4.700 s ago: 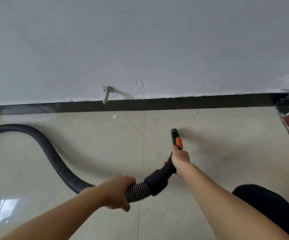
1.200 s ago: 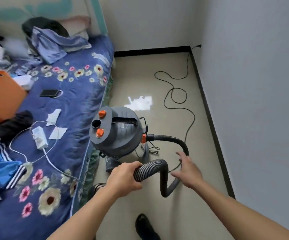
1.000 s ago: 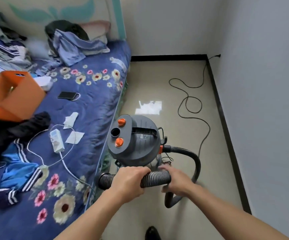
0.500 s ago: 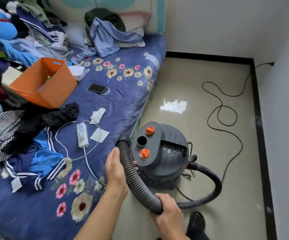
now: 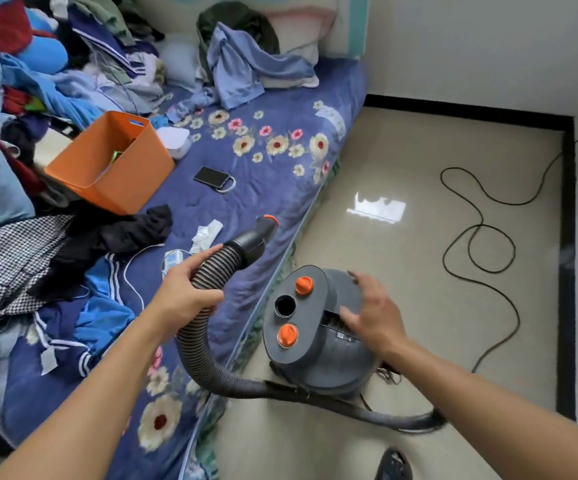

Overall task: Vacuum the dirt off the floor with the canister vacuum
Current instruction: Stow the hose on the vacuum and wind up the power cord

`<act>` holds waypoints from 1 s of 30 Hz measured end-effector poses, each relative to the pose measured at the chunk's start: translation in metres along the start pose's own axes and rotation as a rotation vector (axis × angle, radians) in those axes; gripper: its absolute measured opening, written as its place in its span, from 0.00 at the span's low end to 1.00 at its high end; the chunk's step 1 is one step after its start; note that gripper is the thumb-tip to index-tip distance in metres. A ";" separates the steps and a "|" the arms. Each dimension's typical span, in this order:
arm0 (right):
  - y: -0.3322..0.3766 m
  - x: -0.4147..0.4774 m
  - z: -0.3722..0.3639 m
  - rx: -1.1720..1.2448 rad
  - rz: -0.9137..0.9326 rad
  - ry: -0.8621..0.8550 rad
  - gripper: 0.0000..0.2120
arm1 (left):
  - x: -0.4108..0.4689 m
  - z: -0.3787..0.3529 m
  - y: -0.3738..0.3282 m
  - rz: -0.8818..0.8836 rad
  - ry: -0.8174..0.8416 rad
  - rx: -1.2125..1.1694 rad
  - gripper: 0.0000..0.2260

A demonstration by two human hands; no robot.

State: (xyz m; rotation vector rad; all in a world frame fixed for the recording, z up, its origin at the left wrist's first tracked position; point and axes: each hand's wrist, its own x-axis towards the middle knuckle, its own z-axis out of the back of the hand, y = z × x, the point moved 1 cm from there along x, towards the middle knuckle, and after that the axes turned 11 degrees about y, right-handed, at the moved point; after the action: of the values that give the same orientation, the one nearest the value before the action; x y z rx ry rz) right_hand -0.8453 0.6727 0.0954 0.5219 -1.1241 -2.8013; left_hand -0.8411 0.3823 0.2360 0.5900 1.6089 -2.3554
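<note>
Your grey, drum-shaped canister vacuum (image 5: 315, 344) with two orange knobs stands on the beige tiled floor (image 5: 419, 289). Your right hand (image 5: 372, 313) is nearer it, directly above its lid with fingers spread wide. The carry slot lies just under the palm, though contact is unclear. Left of the canister, your left hand (image 5: 185, 296) grips the black ribbed hose (image 5: 194, 355), whose black-and-orange nozzle end (image 5: 258, 235) points up and away. The hose loops in front of the canister, and your right forearm hides its joint. No dirt is discernible.
</note>
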 end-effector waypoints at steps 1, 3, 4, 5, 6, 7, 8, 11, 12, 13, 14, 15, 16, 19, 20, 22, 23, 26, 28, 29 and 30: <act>0.010 0.019 0.016 -0.025 0.021 -0.041 0.37 | 0.003 0.004 -0.010 -0.001 0.049 0.000 0.35; 0.032 0.051 0.039 -0.076 0.077 -0.091 0.45 | 0.010 0.011 -0.028 -0.010 0.157 -0.018 0.35; 0.043 0.064 0.048 -0.106 0.114 -0.101 0.48 | 0.014 0.013 -0.037 -0.015 0.210 -0.015 0.35; 0.053 0.075 0.054 -0.137 0.148 -0.101 0.51 | 0.018 0.015 -0.044 -0.021 0.259 -0.003 0.34; 0.062 0.084 0.058 -0.161 0.178 -0.092 0.51 | 0.023 0.017 -0.052 -0.026 0.306 0.017 0.34; 0.070 0.092 0.060 -0.177 0.199 -0.072 0.50 | 0.028 0.018 -0.058 -0.032 0.352 0.042 0.34; 0.076 0.100 0.062 -0.188 0.222 -0.049 0.46 | 0.034 0.019 -0.065 -0.041 0.402 0.067 0.34; 0.086 0.117 0.060 -0.148 0.280 -0.020 0.23 | 0.056 0.025 -0.072 -0.066 0.524 0.113 0.34; 0.086 0.120 0.059 -0.120 0.261 -0.009 0.16 | 0.067 0.029 -0.070 -0.074 0.539 0.113 0.33; 0.084 0.123 0.058 -0.107 0.229 -0.011 0.12 | 0.080 0.032 -0.065 -0.080 0.540 0.116 0.32; 0.080 0.125 0.057 -0.115 0.196 -0.035 0.11 | 0.094 0.034 -0.059 -0.088 0.525 0.129 0.30; 0.076 0.126 0.057 -0.136 0.156 -0.070 0.10 | 0.109 0.034 -0.051 -0.098 0.498 0.149 0.27; 0.071 0.128 0.058 -0.162 0.111 -0.102 0.10 | 0.125 0.032 -0.042 -0.115 0.460 0.171 0.24; 0.057 0.130 0.057 -0.212 -0.050 -0.118 0.09 | 0.161 0.025 0.000 -0.159 0.299 0.224 0.15; 0.052 0.130 0.058 -0.215 -0.107 -0.123 0.09 | 0.171 0.024 0.018 -0.144 0.248 0.234 0.13; 0.041 0.128 0.057 -0.208 -0.222 -0.134 0.08 | 0.188 0.021 0.058 -0.060 0.188 0.222 0.11; 0.034 0.127 0.056 -0.188 -0.278 -0.142 0.08 | 0.195 0.018 0.079 -0.013 0.185 0.230 0.10; 0.009 0.118 0.043 -0.093 -0.437 -0.146 0.08 | 0.209 0.005 0.137 0.100 0.197 0.319 0.12; -0.008 0.108 0.027 -0.040 -0.519 -0.120 0.07 | 0.209 -0.008 0.165 0.163 0.133 0.363 0.15; -0.016 0.103 0.017 -0.012 -0.553 -0.102 0.07 | 0.207 -0.016 0.173 0.199 0.090 0.390 0.14; -0.024 0.099 0.006 0.011 -0.584 -0.086 0.08 | 0.203 -0.024 0.180 0.230 0.060 0.421 0.11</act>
State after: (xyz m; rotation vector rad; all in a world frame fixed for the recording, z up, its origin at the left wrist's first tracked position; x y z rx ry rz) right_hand -0.9388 0.6752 0.0551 0.8601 -1.1533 -3.3333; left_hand -0.9445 0.3457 -0.0129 0.8802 0.9972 -2.5234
